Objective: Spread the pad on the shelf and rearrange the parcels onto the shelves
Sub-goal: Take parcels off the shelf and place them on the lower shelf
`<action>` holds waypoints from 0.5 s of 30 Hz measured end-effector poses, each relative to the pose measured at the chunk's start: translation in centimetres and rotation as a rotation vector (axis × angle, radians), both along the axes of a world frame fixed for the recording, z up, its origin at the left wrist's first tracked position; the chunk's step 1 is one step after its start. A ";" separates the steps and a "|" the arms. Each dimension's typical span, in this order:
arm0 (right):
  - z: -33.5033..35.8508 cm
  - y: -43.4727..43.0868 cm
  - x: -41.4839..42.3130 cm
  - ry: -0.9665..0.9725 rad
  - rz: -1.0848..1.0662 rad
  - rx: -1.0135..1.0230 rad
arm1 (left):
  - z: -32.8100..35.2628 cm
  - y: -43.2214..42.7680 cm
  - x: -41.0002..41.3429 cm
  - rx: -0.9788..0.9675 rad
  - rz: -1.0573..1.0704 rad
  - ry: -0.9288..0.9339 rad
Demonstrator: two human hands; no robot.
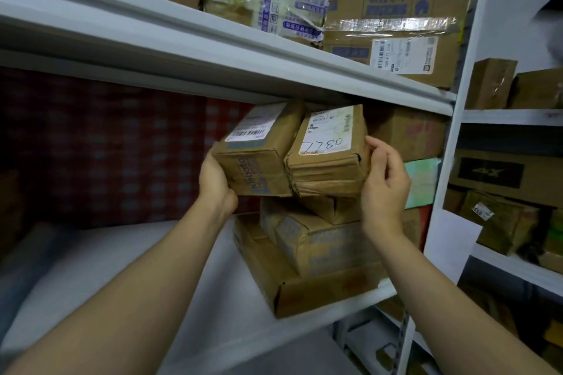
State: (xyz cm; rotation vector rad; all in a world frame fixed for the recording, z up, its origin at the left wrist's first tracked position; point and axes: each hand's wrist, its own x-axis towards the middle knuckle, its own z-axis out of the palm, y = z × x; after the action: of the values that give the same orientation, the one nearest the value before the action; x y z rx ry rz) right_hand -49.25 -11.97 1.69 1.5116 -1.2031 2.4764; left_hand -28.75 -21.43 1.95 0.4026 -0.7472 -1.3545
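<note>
Two brown cardboard parcels sit side by side at the top of a stack on the middle shelf. My left hand grips the left parcel, which has a barcode label and blue print. My right hand presses the right side of the second parcel, whose white label bears handwritten digits. Both parcels are tilted and rest on further boxes: a mid-size parcel and a flat wide box beneath. The shelf surface to the left looks pale, smooth and bare.
The upper shelf holds large taped cartons directly overhead. More boxes stand behind the stack against the white upright. A neighbouring rack at right carries several parcels. A dark patterned fabric backs the shelf.
</note>
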 end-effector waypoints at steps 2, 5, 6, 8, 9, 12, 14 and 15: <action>-0.5 0.5 0.7 -0.041 0.054 -0.017 | -0.9 1.5 1.0 -0.010 -0.017 -0.016; -1.6 1.1 2.3 -0.084 0.123 -0.027 | -2.2 3.8 3.0 0.009 -0.045 -0.024; -2.0 1.3 3.1 -0.092 0.158 -0.034 | -2.6 4.6 3.8 0.023 -0.044 -0.034; -3.2 1.8 4.6 -0.082 0.214 -0.018 | -3.3 6.1 5.3 0.069 -0.026 -0.040; -3.8 2.1 5.3 -0.075 0.243 0.006 | -3.7 6.8 6.1 0.079 -0.008 -0.029; -5.6 3.0 7.3 -0.082 0.325 0.076 | -5.1 8.4 8.9 0.106 0.047 -0.035; -6.4 3.9 8.9 -0.114 0.358 0.128 | -6.0 9.9 11.2 0.172 0.055 -0.051; -6.7 4.1 9.7 -0.142 0.368 0.153 | -6.3 10.6 12.3 0.200 0.049 -0.066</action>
State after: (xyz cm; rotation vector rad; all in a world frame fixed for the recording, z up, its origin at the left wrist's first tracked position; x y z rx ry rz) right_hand -39.53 -7.89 -5.01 1.7643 -1.2601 2.8226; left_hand -16.44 -10.85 -4.36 0.6233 -0.6538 -1.3795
